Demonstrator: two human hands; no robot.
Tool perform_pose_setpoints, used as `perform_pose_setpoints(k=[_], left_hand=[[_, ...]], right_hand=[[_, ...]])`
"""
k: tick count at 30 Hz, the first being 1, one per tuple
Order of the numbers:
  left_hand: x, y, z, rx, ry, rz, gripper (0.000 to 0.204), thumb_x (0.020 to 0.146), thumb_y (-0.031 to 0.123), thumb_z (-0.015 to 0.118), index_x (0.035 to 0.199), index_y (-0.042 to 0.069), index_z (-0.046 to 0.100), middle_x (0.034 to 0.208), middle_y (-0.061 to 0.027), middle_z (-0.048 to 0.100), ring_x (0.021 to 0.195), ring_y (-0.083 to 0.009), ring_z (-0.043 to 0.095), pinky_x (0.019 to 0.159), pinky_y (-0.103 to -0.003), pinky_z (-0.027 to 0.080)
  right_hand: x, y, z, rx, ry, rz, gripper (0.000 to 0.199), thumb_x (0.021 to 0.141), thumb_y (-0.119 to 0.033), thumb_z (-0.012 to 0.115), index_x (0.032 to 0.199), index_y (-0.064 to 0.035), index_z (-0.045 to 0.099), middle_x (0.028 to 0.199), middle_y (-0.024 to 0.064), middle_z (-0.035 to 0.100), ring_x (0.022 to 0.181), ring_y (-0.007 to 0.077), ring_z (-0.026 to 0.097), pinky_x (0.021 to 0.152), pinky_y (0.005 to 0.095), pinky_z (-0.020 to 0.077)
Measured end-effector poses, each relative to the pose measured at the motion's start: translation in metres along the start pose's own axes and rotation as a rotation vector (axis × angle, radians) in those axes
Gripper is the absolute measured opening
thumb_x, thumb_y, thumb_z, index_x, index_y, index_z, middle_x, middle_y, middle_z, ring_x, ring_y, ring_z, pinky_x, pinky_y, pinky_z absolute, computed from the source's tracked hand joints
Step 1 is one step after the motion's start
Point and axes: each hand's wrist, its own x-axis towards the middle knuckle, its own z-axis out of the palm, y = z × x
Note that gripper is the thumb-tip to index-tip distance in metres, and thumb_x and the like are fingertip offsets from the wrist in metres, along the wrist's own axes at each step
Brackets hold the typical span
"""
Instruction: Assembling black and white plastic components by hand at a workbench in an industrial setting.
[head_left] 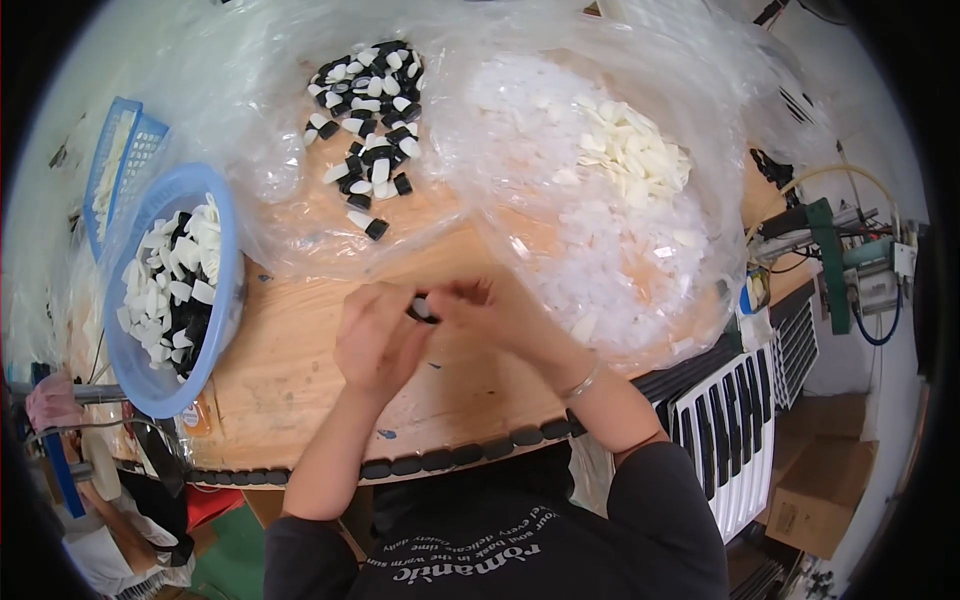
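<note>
My two hands meet over the middle of the wooden table. Between them sits a small black piece with a pale grey-white part [422, 309], mostly covered by fingers. My left hand [372, 335] is closed around its left side. From the right, my right hand [485, 312] presses its curled fingers and thumb on the same piece, slightly blurred. Beyond my hands, on the table, lies a pile of small black pieces with white rounded tips [378, 90]; one such piece [368, 224] is nearest to me.
At left stands a blue oval basin [232, 270] of white and black pieces, beside a blue basket [150, 130]. Clear plastic sheeting [270, 150] surrounds the work area. Flat cream pieces [635, 155] and translucent white ones [625, 250] lie at right. Black padding [465, 455] lines the table's near edge.
</note>
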Motion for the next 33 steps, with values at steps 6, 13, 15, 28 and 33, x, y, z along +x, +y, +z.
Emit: perform_pose_setpoints(k=[6, 13, 15, 28, 33], left_hand=[[0.005, -0.009, -0.012, -0.007, 0.160, -0.125, 0.047, 0.063, -0.004, 0.078, 0.107, -0.005, 0.063, 0.097, -0.0135, 0.068, 0.089, -0.0286, 0.059, 0.079, -0.035, 0.049], [0.009, -0.010, -0.014, 0.011, 0.154, -0.090, 0.047, 0.063, -0.004, 0.078, 0.107, -0.005, 0.063, 0.098, -0.0136, 0.069, 0.089, -0.0277, 0.059, 0.079, -0.034, 0.049], [0.008, -0.011, -0.014, 0.009, 0.139, -0.087, 0.047, 0.063, -0.003, 0.079, 0.107, -0.005, 0.064, 0.098, -0.0135, 0.069, 0.089, -0.0277, 0.059, 0.079, -0.034, 0.049], [0.009, -0.007, -0.009, -0.007, 0.049, -0.102, 0.045, 0.065, -0.001, 0.078, 0.108, -0.001, 0.064, 0.097, -0.0130, 0.067, 0.088, -0.0260, 0.060, 0.079, -0.033, 0.049], [0.003, -0.009, -0.002, -0.060, 0.031, -0.006, 0.046, 0.061, -0.001, 0.079, 0.104, -0.002, 0.063, 0.092, -0.0143, 0.065, 0.085, -0.0312, 0.060, 0.072, -0.037, 0.050]], right_hand=[[0.023, -0.044, -0.143, -0.485, 0.680, -0.367, 0.014, 0.088, -0.007, 0.061, 0.096, -0.0006, 0.069, 0.082, 0.0030, 0.069, 0.068, 0.0075, 0.059, 0.059, 0.0215, 0.0460], [0.064, -0.033, -0.199, -1.063, 0.513, -0.277, 0.012, 0.077, -0.002, 0.064, 0.087, 0.0004, 0.070, 0.078, 0.0139, 0.069, 0.067, 0.0182, 0.064, 0.064, 0.0285, 0.0506], [0.073, -0.028, -0.195, -1.186, 0.416, -0.251, 0.013, 0.072, -0.001, 0.064, 0.084, -0.0012, 0.070, 0.080, 0.0172, 0.067, 0.071, 0.0263, 0.066, 0.067, 0.0332, 0.0517], [0.056, -0.015, -0.165, -1.395, 0.753, -0.362, 0.005, 0.075, -0.003, 0.064, 0.078, -0.0001, 0.067, 0.070, 0.0161, 0.065, 0.064, 0.0268, 0.065, 0.061, 0.0335, 0.0511], [0.007, -0.019, -0.027, -0.525, 0.373, -0.333, 0.004, 0.084, -0.001, 0.062, 0.086, -0.0002, 0.065, 0.068, 0.0006, 0.063, 0.059, 0.0044, 0.057, 0.055, 0.0201, 0.0461]])
